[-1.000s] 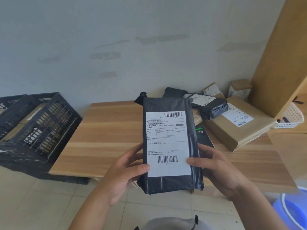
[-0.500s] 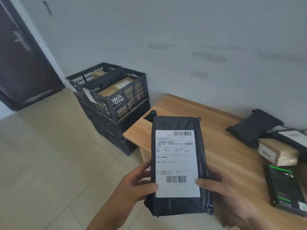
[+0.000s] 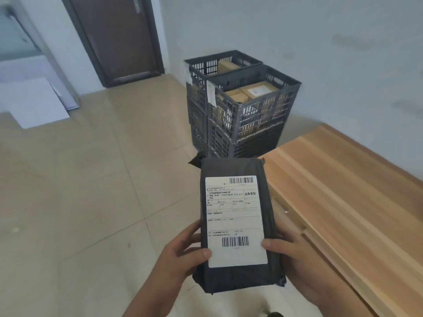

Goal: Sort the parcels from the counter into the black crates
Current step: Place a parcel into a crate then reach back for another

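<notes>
I hold a black plastic-wrapped parcel (image 3: pixel 235 223) with a white shipping label upright in front of me. My left hand (image 3: pixel 183 252) grips its lower left edge, thumb on the label. My right hand (image 3: pixel 295 255) grips the lower right edge, thumb on the label too. Ahead against the wall stand the stacked black crates (image 3: pixel 251 124). The near top crate (image 3: pixel 258 92) holds brown cardboard boxes, and the far top crate (image 3: pixel 217 62) shows one brown box inside. The wooden counter (image 3: pixel 343 191) runs along my right.
Beige floor tiles (image 3: pixel 91 179) lie between me and the crates. A dark door (image 3: pixel 119 37) stands at the back left. A white board (image 3: pixel 34 101) leans near a metal cabinet at the far left.
The view has swung left, away from the counter's parcels and toward the crates and door. Both hands keep the same grip on the black parcel.
</notes>
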